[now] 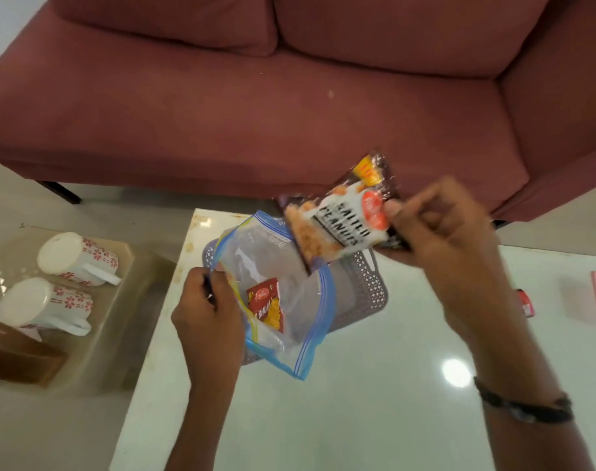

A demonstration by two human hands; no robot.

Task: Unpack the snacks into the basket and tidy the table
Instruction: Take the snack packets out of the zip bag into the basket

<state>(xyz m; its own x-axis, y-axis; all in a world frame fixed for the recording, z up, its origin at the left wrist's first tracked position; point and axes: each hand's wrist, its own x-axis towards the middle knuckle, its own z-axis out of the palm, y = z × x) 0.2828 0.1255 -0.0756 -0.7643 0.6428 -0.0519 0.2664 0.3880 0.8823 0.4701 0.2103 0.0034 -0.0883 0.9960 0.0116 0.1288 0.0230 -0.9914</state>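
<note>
Grey perforated plastic, the basket (364, 287) sits near the table's (374, 385) far left corner, under the clear zip bag (289, 300), limp and slippery, which the left hand (204, 311) pinches at its rim. Inside lies a red snack packet (266, 305). Above the basket's far edge, the right hand (439, 229) grips the salted peanuts packet (340, 222) by one end, tilted; it looks light and crinkly, best held by its seam.

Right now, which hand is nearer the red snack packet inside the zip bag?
Left. The left hand grips the zip bag beside the red snack packet; the right hand holds the peanuts packet above.
</note>
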